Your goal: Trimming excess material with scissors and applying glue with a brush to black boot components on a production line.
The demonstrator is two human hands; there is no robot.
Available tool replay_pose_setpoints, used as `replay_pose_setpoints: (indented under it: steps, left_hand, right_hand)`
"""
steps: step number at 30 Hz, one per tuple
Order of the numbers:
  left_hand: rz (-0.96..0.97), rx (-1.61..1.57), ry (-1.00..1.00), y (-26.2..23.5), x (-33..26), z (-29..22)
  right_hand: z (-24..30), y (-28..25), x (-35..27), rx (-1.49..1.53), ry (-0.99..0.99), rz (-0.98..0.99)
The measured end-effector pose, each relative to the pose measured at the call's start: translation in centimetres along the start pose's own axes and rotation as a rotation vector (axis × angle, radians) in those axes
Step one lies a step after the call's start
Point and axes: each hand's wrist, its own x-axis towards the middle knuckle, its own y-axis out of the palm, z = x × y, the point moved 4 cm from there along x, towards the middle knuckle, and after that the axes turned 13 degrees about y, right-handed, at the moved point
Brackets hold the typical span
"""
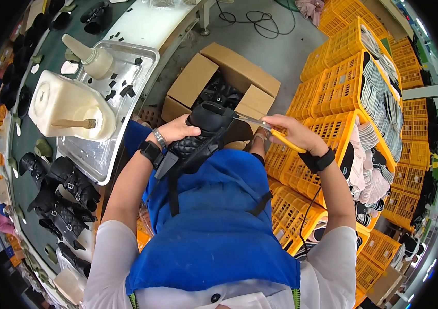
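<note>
My left hand (177, 130) is closed round a black quilted shoe upper (198, 136), held above my lap with its opening toward the far side. The fingers are partly hidden behind the shoe upper. In my right hand (293, 133) is a pair of scissors (285, 140) with yellow handles. Its metal blades reach left to the rim of the shoe upper; I cannot tell whether they touch it. Just beyond, on the floor, stands an open cardboard box (190, 77) with black pieces inside. A blue apron (208, 206) covers my lap.
At left, a metal tray (149, 56) on the bench holds a white plastic container (54, 103) with a brush, a squeeze bottle (97, 63) and black scraps. Black shoe uppers (64, 216) lie on the green conveyor belt. Yellow crates (327, 92) with insoles are stacked at right. A cable (260, 20) crosses the floor.
</note>
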Motion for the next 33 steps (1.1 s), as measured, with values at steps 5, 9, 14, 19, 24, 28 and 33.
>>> replay_pose_setpoints:
  steps: [5, 9, 14, 19, 24, 28, 33]
  left_hand:
    - [-0.022, -0.100, -0.014, -0.3, -0.2, 0.2]
    - [-0.005, -0.105, -0.035, -0.2, 0.0, 0.4]
    - [0.014, -0.058, -0.060, 0.3, 0.0, -0.3]
    - [0.012, -0.046, -0.040, 0.3, 0.1, -0.6]
    - [0.074, -0.002, -0.086, 0.1, 0.7, 0.0]
    - [0.068, -0.034, -0.099, 0.0, 1.1, 0.1]
    - [0.116, -0.020, -0.169, -1.0, 1.4, 1.7]
  right_hand:
    - [0.0, 0.7, -0.3, 0.060, -0.021, 0.004]
    - [-0.2, 1.0, -0.1, 0.028, -0.016, -0.038]
    - [-0.4, 1.3, 0.2, -0.009, -0.012, -0.028]
    - [0.1, 2.0, 0.4, 0.066, -0.084, -0.083]
    - [0.1, 2.2, 0.5, 0.022, -0.087, -0.089]
    - [0.0, 2.3, 0.2, 0.125, -0.088, -0.112]
    - [-0.6, 2.7, 0.1, 0.173, 0.112, -0.027]
